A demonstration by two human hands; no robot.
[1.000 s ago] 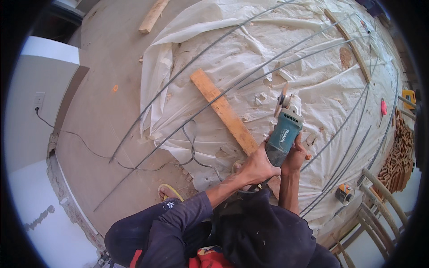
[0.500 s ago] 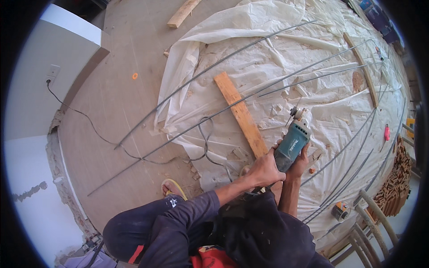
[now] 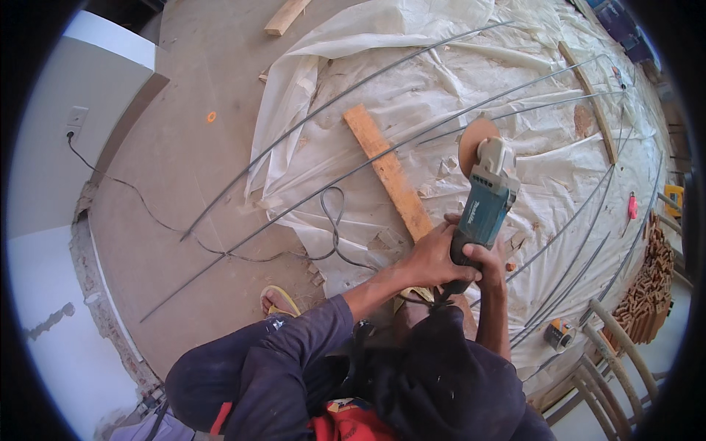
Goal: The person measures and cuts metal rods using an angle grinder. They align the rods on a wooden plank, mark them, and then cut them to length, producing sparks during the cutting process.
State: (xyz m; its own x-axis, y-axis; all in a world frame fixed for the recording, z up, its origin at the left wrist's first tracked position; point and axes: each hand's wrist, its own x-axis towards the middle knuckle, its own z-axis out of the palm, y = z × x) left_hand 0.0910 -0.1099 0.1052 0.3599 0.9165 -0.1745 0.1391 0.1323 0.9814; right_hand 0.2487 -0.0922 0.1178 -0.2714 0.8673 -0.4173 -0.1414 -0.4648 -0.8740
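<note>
Both my hands grip a teal angle grinder [image 3: 485, 198]. My left hand [image 3: 434, 257] wraps the rear of its body and my right hand [image 3: 489, 261] holds it just beside. The grinder's round disc [image 3: 474, 136] sits over a long steel rebar [image 3: 382, 158] that crosses a wooden plank [image 3: 388, 173]. The plank lies on white plastic sheeting [image 3: 412, 81]. A second rebar [image 3: 323, 114] runs parallel farther left.
The grinder's black cord [image 3: 220, 250] loops across the floor to a wall socket [image 3: 73, 121]. More bent rebars [image 3: 581, 250] lie at right, near a tape measure [image 3: 560, 334], a brick stack [image 3: 651, 294] and a chair frame [image 3: 625, 360]. My sandalled foot [image 3: 278, 300] rests on the floor.
The view has shifted and the grinder now sits higher and farther from me, with its disc brought over the rebar by the plank. Both hands keep their grip.
</note>
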